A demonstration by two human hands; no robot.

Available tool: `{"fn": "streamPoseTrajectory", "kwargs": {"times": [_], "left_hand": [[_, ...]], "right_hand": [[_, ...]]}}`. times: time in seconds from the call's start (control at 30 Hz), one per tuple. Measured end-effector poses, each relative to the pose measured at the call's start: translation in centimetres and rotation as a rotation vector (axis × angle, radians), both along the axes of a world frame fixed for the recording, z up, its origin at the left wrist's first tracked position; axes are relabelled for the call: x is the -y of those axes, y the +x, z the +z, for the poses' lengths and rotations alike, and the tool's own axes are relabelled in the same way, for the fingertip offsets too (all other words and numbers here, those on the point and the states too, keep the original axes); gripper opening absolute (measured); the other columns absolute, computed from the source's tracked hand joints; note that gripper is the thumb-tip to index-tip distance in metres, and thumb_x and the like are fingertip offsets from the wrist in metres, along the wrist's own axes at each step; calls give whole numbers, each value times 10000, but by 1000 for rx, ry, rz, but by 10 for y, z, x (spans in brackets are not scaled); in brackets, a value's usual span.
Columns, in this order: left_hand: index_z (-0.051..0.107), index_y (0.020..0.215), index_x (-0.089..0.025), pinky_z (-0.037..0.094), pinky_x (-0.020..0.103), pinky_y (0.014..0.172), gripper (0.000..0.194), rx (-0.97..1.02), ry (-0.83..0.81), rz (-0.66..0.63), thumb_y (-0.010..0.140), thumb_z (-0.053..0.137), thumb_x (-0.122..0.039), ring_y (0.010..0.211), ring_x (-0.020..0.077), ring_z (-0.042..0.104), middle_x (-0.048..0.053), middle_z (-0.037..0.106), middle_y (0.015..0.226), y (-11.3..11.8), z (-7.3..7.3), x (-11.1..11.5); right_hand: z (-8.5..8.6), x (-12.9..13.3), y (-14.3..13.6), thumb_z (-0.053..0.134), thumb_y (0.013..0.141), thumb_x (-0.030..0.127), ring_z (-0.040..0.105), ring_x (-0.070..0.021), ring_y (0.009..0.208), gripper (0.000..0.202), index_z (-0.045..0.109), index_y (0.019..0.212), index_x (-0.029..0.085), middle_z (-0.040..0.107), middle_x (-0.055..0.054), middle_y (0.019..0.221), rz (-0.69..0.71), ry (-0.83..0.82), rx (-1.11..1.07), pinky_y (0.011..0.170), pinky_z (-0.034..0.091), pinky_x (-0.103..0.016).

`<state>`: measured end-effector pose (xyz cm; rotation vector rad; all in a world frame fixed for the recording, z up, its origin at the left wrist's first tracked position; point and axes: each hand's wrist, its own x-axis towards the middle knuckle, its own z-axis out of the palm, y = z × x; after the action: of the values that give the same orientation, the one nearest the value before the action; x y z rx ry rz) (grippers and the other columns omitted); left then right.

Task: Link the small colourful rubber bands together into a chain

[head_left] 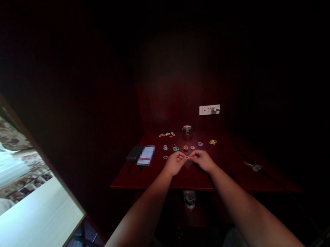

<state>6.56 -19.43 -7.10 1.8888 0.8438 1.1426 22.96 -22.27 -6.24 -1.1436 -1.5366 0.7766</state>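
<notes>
My left hand (175, 163) and my right hand (203, 161) meet above the dark red desk (149, 179). Between their pinched fingertips is a small yellow hair tie (188, 157), held from both sides. Beyond the hands, little loops lie grouped by colour: blue ties (165, 148), green ties (175, 148), orange-red ties (185, 148), pink ties (192, 147), purple ties (200, 144) and yellow ties (213, 142). A lone greenish tie (165, 157) rests just left of my left hand. Farther back, mixed-colour ties (166, 134) are scattered.
A clear lidded jar (187, 130) stands near the back wall, below a white socket strip (209, 110). To the left lie a phone (146, 155) and a black box (134, 153). A cable (257, 168) is at right; a bottle (189, 199) sits beneath the desk.
</notes>
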Motion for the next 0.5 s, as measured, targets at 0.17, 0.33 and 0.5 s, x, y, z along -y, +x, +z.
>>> {"fn": "streamPoseTrajectory", "kwargs": {"times": [0.17,0.33,0.5], "left_hand": [[575,804,-123,433,219,611,178,-10,-1,-5,712,600,-274,648,102,542,43,597,728,0,0,0],[582,800,-124,430,214,606,177,-14,-1,-16,713,598,-277,642,98,535,35,593,715,-1,3,2],[587,786,-128,425,211,585,180,-36,4,-18,720,588,-296,616,94,523,25,588,690,-1,4,3]], "right_hand": [[-1,-1,1,665,600,367,456,-98,490,262,636,678,118,573,-6,546,8,7,6,484,340,-224],[-1,-1,1,670,603,383,481,-107,511,278,656,684,118,605,-22,580,16,15,34,501,364,-231],[-2,-2,2,673,599,397,484,-108,509,295,665,692,116,607,-22,576,16,4,37,501,368,-231]]}}
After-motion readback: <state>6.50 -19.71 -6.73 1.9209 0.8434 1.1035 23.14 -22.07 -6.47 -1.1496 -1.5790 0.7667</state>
